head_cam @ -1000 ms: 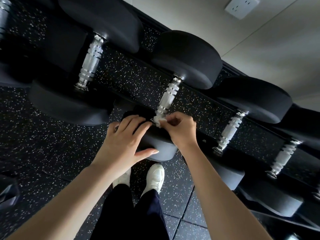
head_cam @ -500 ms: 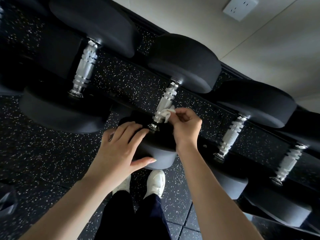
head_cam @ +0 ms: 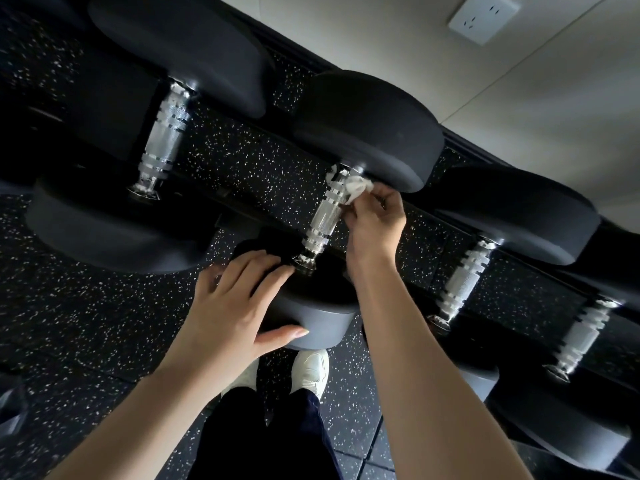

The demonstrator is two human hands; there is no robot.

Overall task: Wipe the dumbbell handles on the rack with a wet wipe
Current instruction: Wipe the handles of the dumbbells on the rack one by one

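Pinching the wipe (head_cam: 356, 187), the right hand (head_cam: 375, 223) has reached the handle's (head_cam: 325, 216) far end, so this pass seems done; the left hand (head_cam: 235, 306) lies flat on the head (head_cam: 322, 320).

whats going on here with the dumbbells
A person is wiping dumbbell handles. The right grip pinches a white wipe against the far end of one handle. The left grip rests flat on that dumbbell's near head, seemingly steadying it.

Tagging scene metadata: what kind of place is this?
Probably a gym: a row of black dumbbells with knurled chrome handles, above speckled rubber floor tiles.
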